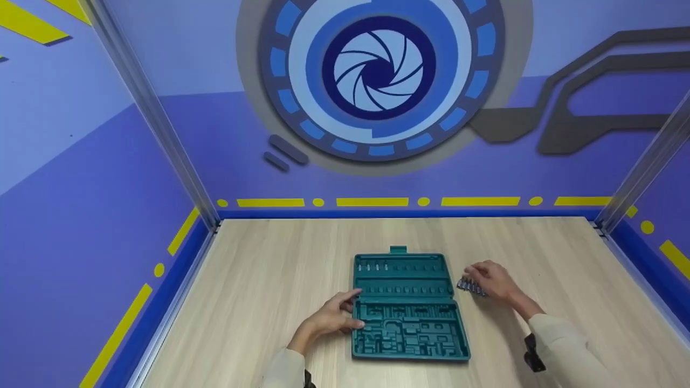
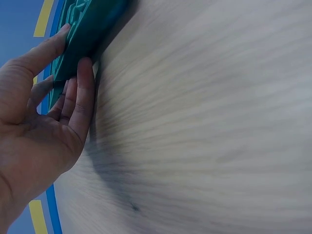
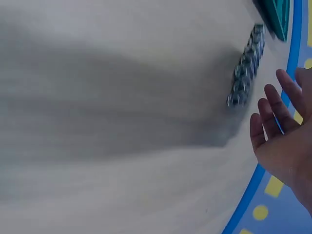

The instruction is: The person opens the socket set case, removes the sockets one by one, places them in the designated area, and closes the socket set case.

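A green plastic tool case (image 1: pixel 409 358) lies unfolded on the table, its near half moulded with many shaped recesses. Several small silver pieces (image 1: pixel 368 267) stand at the left end of the far half's top row. My left hand (image 1: pixel 330 317) pinches the case's left edge near the hinge, thumb over the rim and fingers against the side, as the left wrist view also shows. Right of the case, a row of small metal sockets (image 3: pixel 246 66) lies on the wood. Just over it hovers my right hand (image 1: pixel 493 281), fingers loosely bent and apart from the sockets in the right wrist view.
The pale wooden table (image 1: pixel 269 258) runs back to a blue-purple wall (image 1: pixel 215 145) with yellow markings. Side panels with metal corner posts (image 1: pixel 156 124) enclose it. A latch tab (image 1: pixel 398 249) sticks out from the case's far edge.
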A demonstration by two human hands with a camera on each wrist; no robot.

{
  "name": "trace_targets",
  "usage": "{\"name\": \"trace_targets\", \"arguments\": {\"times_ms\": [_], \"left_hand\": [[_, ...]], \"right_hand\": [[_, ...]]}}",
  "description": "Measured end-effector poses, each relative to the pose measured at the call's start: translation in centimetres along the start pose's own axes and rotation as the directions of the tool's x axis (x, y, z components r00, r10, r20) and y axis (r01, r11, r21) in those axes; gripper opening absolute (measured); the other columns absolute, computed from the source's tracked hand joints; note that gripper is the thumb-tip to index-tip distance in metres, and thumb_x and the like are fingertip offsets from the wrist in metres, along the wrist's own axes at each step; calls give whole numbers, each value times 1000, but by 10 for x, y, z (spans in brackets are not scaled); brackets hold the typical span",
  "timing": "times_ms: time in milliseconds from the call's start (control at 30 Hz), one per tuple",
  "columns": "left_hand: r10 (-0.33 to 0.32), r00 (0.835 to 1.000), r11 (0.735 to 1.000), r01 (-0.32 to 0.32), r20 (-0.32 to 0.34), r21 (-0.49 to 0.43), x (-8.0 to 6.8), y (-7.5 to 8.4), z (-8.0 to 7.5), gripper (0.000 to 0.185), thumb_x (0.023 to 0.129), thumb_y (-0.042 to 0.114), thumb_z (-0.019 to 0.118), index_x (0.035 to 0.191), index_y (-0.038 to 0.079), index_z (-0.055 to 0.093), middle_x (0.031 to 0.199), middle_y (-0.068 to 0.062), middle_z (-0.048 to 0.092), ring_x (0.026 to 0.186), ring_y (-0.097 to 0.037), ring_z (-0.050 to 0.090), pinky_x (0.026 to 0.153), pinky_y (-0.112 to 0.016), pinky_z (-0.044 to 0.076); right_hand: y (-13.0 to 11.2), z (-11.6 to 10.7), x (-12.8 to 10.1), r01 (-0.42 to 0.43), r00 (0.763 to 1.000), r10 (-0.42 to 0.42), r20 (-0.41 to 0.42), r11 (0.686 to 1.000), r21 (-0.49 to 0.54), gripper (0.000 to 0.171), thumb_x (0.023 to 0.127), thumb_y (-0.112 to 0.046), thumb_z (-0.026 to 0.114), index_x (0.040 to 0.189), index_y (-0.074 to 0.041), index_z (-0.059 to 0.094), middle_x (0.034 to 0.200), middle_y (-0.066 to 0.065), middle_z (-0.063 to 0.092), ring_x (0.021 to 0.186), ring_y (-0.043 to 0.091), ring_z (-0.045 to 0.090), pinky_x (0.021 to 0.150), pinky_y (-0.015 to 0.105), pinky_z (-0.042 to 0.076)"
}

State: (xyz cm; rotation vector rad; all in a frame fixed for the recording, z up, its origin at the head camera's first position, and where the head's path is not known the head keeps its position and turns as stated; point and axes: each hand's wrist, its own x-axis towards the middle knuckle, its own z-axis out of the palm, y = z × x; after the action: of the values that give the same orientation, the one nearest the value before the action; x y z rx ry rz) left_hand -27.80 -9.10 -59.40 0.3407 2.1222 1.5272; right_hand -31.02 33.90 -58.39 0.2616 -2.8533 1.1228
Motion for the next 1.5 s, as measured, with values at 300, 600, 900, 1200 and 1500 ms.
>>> {"name": "trace_targets", "arguments": {"times_ms": [300,600,900,1200,1500], "left_hand": [[8,1000,1000,-8,9,20,-1,0,3,84,85,7,82,157,11,40,125,-14,51,109,-25,51,72,-33,55],[7,1000,1000,-7,2,13,0,0,3,83,85,6,82,157,12,41,122,-13,50,106,-24,50,72,-34,55],[10,1000,1000,-9,-9,11,-1,0,1,83,85,5,81,157,11,40,122,-13,50,106,-23,49,69,-32,53],[-3,1000,1000,3,-17,13,-2,-1,-1,84,84,6,82,157,13,41,122,-13,50,105,-23,50,68,-33,54],[19,1000,1000,-19,-10,14,-1,-1,0,84,86,6,81,157,9,38,123,-13,48,107,-24,47,69,-31,53]], "right_hand": [[-6,17,6,-89,995,91,38,994,-58,43,111,-24,43,100,-3,78,105,17,74,106,41,67,99,70,39],[-3,17,4,-51,998,54,25,995,-89,32,106,-25,54,98,-6,78,103,14,73,102,38,66,100,72,33],[-1,21,3,31,999,-27,28,991,-127,11,92,-16,74,99,-8,79,99,8,69,89,24,61,85,58,31],[-2,19,3,44,997,-36,68,992,-118,15,90,-19,77,100,-9,79,97,6,68,86,21,58,81,50,27],[-2,11,2,33,995,-21,95,992,-125,16,93,-16,72,105,-7,78,104,9,70,94,28,63,84,56,30]]}}
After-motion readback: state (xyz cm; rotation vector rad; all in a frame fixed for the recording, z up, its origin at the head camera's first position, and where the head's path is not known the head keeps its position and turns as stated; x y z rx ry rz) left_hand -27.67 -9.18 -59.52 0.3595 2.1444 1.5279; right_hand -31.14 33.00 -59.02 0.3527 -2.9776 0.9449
